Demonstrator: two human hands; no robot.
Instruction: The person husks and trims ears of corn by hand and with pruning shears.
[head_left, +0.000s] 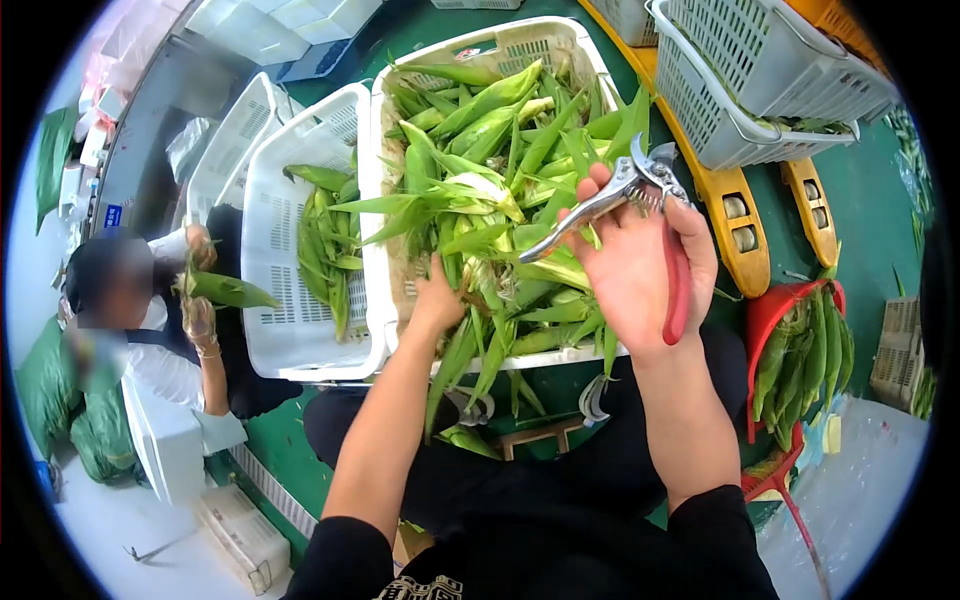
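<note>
My right hand point(645, 270) is turned palm up above the right part of a white crate point(378, 200). Pruning shears point(650, 185) with a red handle lie across its palm, kept there by the thumb, their metal blades pointing away from me. Below them in the crate is a heap of green-husked corn point(490, 190). My left hand point(438, 303) reaches down into the near left part of that heap, its fingers closed around an ear of corn point(450, 262). Husk leaves partly cover those fingers.
Left of the crate, a second white crate point(265, 240) holds several ears. A co-worker's gloved hand point(200, 325) holds an ear point(232, 290) beside it. To the right stand a yellow pallet jack point(730, 225), stacked grey crates point(700, 105) and a red dustpan point(765, 330) with husks.
</note>
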